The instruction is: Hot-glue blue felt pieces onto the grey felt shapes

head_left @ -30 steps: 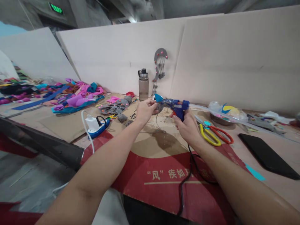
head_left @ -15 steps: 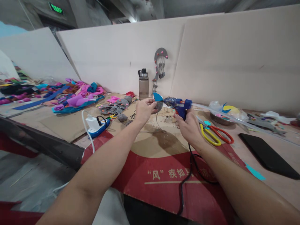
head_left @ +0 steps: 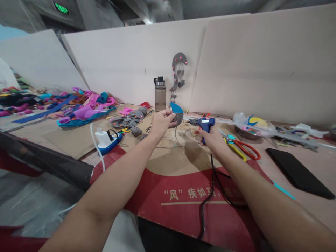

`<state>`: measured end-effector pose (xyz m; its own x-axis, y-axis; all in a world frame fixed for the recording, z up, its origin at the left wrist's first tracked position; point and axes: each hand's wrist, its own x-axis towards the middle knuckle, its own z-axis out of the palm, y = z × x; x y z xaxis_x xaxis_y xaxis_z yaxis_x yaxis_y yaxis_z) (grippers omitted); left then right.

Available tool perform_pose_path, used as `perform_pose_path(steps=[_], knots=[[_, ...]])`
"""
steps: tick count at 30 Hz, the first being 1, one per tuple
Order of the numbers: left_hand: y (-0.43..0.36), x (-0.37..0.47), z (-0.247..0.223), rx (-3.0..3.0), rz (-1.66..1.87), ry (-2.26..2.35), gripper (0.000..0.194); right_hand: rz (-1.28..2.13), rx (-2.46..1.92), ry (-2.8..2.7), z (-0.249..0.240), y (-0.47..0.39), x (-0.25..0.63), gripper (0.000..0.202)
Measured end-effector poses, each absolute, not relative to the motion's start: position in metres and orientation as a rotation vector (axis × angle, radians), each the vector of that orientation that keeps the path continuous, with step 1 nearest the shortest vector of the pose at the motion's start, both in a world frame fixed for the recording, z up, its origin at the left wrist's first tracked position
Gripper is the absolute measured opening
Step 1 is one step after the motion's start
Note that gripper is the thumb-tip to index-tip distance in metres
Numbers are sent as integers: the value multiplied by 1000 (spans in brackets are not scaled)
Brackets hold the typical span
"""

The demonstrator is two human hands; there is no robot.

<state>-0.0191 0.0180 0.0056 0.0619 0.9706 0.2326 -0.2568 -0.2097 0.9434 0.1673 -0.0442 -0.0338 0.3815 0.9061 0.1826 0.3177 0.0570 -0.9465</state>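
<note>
My left hand (head_left: 163,122) pinches a small crescent piece, with a blue layer (head_left: 176,107) along its upper edge and a grey part (head_left: 178,119) below. A thin grey strand hangs from it onto the cardboard. Closed around the handle of a blue glue gun (head_left: 206,124) is my right hand (head_left: 210,139). The gun's nozzle points left, a short gap away from the crescent piece. From the handle a black cord (head_left: 213,178) runs down over the red part of the cardboard (head_left: 183,210).
Scissors (head_left: 245,148) and a black phone (head_left: 299,173) lie at the right, before a bowl (head_left: 256,132). A bottle (head_left: 160,94) stands behind my left hand. Left are a power strip (head_left: 111,144) and felt pieces (head_left: 89,110). A grey ornament (head_left: 179,60) hangs on the white board.
The glue gun in my right hand has moved right and slightly down, away from the crescent piece. More of the piece shows now. My left hand has barely moved.
</note>
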Motion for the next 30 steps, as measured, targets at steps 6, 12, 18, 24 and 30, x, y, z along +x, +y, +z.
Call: perform_pose_path(steps=[6, 12, 18, 24, 30], knots=[[12, -16, 4, 1334, 1417, 832, 3, 511, -1930, -1195, -31, -45, 180, 23], [9, -12, -5, 1737, 1485, 864, 10, 207, -1592, -1354, -26, -51, 162, 19], [-7, -10, -4, 2237, 1519, 845, 18, 958, -913, -1011, -25, -49, 117, 46], [-7, -8, -4, 2129, 1495, 799, 17, 1289, -819, -924, -8, -67, 120, 54], [-1, -4, -8, 1719, 1328, 683, 15, 925, -1019, -975, -10, -64, 129, 32]])
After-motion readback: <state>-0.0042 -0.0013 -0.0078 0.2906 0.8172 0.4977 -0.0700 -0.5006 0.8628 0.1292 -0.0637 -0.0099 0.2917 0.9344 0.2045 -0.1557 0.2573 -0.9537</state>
